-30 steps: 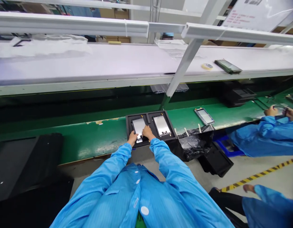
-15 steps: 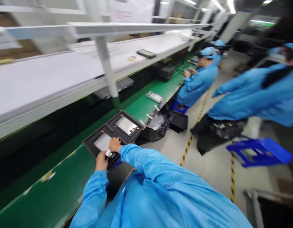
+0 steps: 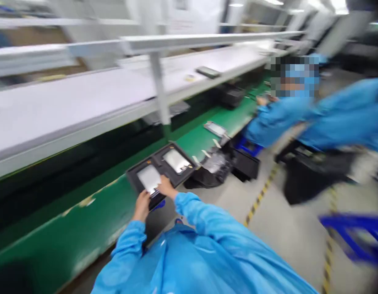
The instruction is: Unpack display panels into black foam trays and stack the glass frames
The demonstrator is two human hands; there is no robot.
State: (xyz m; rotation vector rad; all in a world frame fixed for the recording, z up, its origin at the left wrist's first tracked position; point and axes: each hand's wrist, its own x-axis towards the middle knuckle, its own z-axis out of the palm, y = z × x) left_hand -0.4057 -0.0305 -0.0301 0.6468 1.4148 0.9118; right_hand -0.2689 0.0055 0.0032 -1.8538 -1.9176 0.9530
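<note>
The right hand (image 3: pixel 166 188) is resting on the nearer panel (image 3: pixel 148 177) in the black tray (image 3: pixel 132 179) on the green belt (image 3: pixel 85 220), the left hand (image 3: pixel 142 205) touching the tray's edge. Blur is hiding whether the hands are pinching or lying flat; light, even pressure seems wisest.

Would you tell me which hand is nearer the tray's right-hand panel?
Right. The right hand lies just short of the right-hand panel, on the left-hand panel; the left hand is farther back, at the tray's near edge.
</note>
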